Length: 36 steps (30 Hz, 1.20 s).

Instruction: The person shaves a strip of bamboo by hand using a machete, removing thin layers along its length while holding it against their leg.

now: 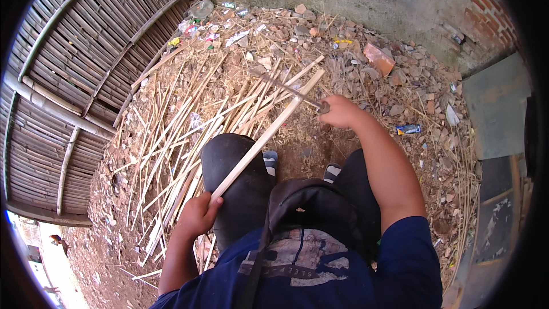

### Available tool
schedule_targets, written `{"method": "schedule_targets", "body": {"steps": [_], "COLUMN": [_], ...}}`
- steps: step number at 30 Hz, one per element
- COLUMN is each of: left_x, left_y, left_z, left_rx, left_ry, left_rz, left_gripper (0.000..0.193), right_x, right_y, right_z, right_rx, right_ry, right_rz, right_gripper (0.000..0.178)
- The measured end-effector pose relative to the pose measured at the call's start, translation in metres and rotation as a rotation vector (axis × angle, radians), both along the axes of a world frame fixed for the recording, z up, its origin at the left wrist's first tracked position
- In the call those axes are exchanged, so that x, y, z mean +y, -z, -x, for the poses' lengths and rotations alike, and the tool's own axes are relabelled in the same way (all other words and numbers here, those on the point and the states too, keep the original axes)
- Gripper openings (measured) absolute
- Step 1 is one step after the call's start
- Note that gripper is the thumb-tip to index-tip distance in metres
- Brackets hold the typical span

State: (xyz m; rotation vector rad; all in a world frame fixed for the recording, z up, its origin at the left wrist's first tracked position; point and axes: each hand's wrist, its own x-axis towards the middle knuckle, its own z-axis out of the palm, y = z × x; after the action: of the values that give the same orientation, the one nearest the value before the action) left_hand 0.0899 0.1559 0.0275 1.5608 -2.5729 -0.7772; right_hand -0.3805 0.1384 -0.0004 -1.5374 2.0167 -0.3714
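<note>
While the left hand is gripping the near end of a pale wooden strip, with its fingers clamped around the wood, the right hand is holding a knife by its handle, fingers closed on it. The strip is slanting from near left to far right, passing over the left knee, and the blade is pointing left, crossing the strip close to its far end; whether it is biting into the wood, I cannot tell. Many loose strips are lying in a heap on the ground to the left. Farther off, a broken brick is sitting among rubble, and a blue packet is lying right of the right forearm. A bamboo wall is standing on the left.
</note>
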Motion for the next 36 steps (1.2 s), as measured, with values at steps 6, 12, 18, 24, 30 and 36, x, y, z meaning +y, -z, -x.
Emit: {"method": "schedule_targets", "body": {"steps": [6, 12, 18, 24, 30, 36], "left_x": [-0.003, 0.001, 0.001, 0.000, 0.003, 0.002], "left_y": [0.008, -0.002, 0.001, -0.004, -0.001, -0.001], "left_z": [0.002, 0.001, -0.001, 0.004, 0.005, 0.001], "left_rx": [0.042, 0.008, 0.002, -0.020, -0.003, -0.050], "left_ry": [0.003, -0.006, 0.003, -0.020, -0.006, 0.004], "left_rz": [-0.054, -0.005, -0.023, -0.060, -0.011, 0.019], "left_gripper": [0.044, 0.042, 0.044, 0.045, 0.042, 0.044], "right_x": [0.000, -0.002, 0.000, -0.001, 0.000, -0.002], "right_y": [0.023, 0.018, -0.027, 0.020, 0.009, -0.011], "right_z": [0.006, 0.028, -0.037, 0.040, 0.012, -0.019], "right_rx": [-0.094, -0.018, 0.139, -0.182, -0.045, 0.099], "right_ry": [-0.194, 0.121, -0.399, 0.163, 0.081, -0.311], "right_rz": [0.008, 0.061, -0.133, -0.079, 0.071, -0.039], "right_gripper": [0.051, 0.071, 0.054, 0.067, 0.055, 0.055]}}
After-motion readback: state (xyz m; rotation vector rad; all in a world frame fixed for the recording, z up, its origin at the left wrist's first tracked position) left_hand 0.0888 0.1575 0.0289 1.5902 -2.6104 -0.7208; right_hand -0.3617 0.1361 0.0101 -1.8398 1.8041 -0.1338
